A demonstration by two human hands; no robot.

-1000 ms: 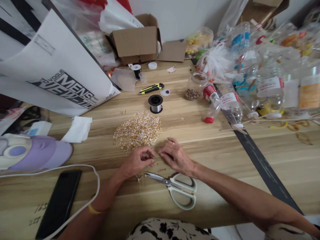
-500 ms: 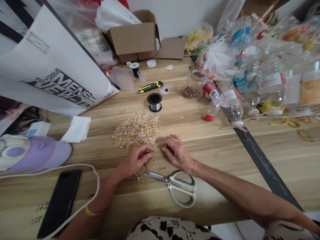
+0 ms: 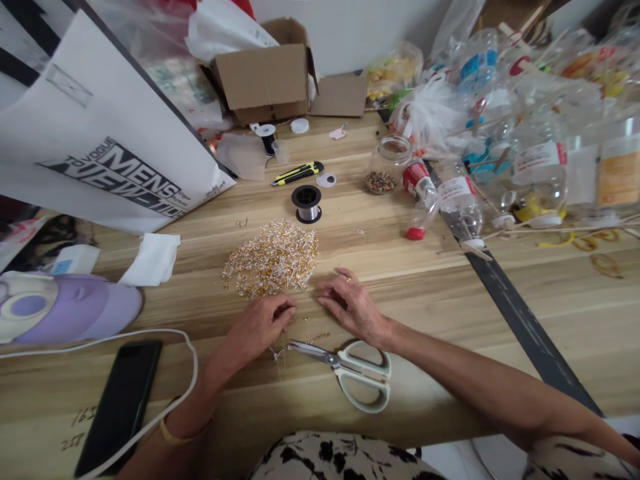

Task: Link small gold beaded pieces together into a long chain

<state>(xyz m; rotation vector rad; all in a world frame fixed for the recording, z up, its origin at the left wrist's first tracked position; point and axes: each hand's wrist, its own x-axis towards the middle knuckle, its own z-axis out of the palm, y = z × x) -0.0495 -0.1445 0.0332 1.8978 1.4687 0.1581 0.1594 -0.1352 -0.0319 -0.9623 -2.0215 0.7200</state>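
At the left of the worktop (image 3: 210,373) lies a dark phone (image 3: 120,407), a white cable (image 3: 193,360) curving beside it. Further right is the pile (image 3: 273,260), a low, roughly oval mound of tiny glittering pieces, gold mixed with clear or silvery white, dense in the middle and thinning to scattered bits at its left edge. The left hand (image 3: 263,320) is just below it, thumb and forefinger drawn together at the tips; whether they pinch anything, I cannot tell. Near those fingertips runs the chain (image 3: 319,339), slender and slightly crooked, silvery at its left end and gold at its right, by the scissors' tips. A small gold bead (image 3: 307,319) lies above it. The scissors (image 3: 345,370) have pale handles. Rightmost, the right hand (image 3: 357,307) is low by the worktop, its fingers loosely bent; whether they hold anything, I cannot tell.
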